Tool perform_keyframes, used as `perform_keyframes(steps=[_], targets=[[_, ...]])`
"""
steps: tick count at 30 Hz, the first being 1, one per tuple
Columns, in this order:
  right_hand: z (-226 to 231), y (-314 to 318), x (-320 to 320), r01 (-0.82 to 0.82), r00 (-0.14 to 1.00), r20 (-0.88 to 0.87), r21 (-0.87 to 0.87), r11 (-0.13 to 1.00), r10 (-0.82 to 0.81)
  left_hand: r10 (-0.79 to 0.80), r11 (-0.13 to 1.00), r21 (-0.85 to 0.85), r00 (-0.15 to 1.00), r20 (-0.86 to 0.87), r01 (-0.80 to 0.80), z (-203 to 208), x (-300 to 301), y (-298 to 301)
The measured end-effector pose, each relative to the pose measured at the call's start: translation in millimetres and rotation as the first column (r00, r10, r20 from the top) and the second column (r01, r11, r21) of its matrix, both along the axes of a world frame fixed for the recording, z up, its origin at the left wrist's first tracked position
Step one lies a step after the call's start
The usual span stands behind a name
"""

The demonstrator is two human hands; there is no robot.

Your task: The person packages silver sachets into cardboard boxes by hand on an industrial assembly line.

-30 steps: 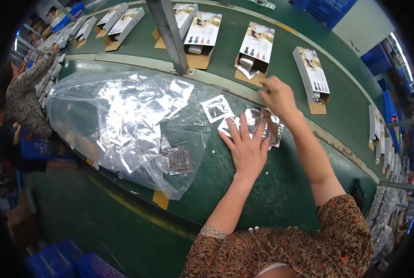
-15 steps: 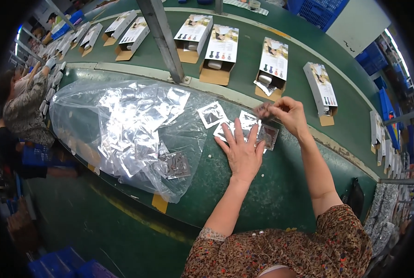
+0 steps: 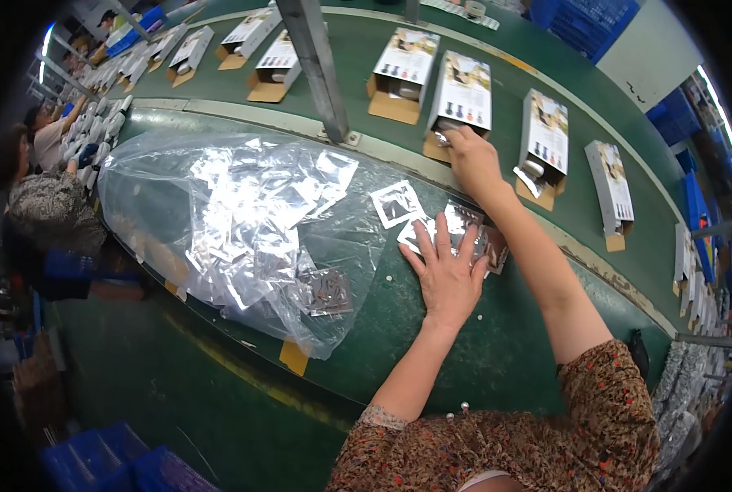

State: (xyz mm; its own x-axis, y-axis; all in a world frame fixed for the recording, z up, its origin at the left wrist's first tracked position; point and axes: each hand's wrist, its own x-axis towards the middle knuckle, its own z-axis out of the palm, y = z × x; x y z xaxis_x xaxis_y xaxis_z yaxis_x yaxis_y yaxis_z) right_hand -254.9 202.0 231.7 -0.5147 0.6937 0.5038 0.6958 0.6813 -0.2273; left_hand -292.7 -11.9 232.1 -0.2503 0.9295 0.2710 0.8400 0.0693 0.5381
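Observation:
My left hand [image 3: 449, 283] lies flat with fingers spread on a few small silver foil packets [image 3: 463, 215] on the green table. Just beyond its fingertips, another square packet [image 3: 395, 203] lies by itself. My right hand [image 3: 477, 164] reaches over the table's far edge, fingers pinched on a crinkled silver packet [image 3: 442, 138]. That packet is at the open end of a white printed carton [image 3: 464, 88], whose brown flap hangs out. To the left, a clear plastic bag [image 3: 157, 184] spreads over the table with many silver packets [image 3: 251, 221] in it.
A green conveyor belt [image 3: 345, 90] beyond the table carries more open cartons; a silver packet sticks out of the carton [image 3: 545, 135] to the right. A grey metal post [image 3: 312, 70] stands at the table's far edge. Other people [image 3: 50, 205] sit at the far left.
My right hand has moved from above the packets, away from me, to a carton on the belt, carrying a foil packet. The left hand stays on the packets.

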Motion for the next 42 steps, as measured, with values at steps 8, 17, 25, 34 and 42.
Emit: perform_keyframes(steps=[8, 17, 25, 34, 42], targets=[[103, -118, 214, 0.066, 0.991, 0.131, -0.539, 0.839, 0.006, 0.010, 1.000, 0.007, 0.999, -0.035, -0.010, 43, 161, -36], [103, -130, 286, 0.130, 0.988, 0.155, -0.741, 0.659, -0.021, -0.022, 0.999, -0.038, 1.000, 0.001, 0.022, 50, 234, -57], [81, -97, 88, -0.013, 0.999, 0.019, -0.762, 0.647, 0.042, -0.012, 0.999, -0.038, 1.000, -0.003, 0.012, 33, 41, -22], [77, -89, 86, -0.200, 0.961, -0.275, -0.713, 0.672, -0.005, -0.052, 0.997, -0.056, 0.998, 0.020, 0.053, 43, 19, -25], [-5, 12, 179, 0.069, 0.991, 0.102, 0.181, 0.981, -0.089, -0.027, 1.000, -0.015, 0.999, -0.037, 0.027, -28, 63, 23]])
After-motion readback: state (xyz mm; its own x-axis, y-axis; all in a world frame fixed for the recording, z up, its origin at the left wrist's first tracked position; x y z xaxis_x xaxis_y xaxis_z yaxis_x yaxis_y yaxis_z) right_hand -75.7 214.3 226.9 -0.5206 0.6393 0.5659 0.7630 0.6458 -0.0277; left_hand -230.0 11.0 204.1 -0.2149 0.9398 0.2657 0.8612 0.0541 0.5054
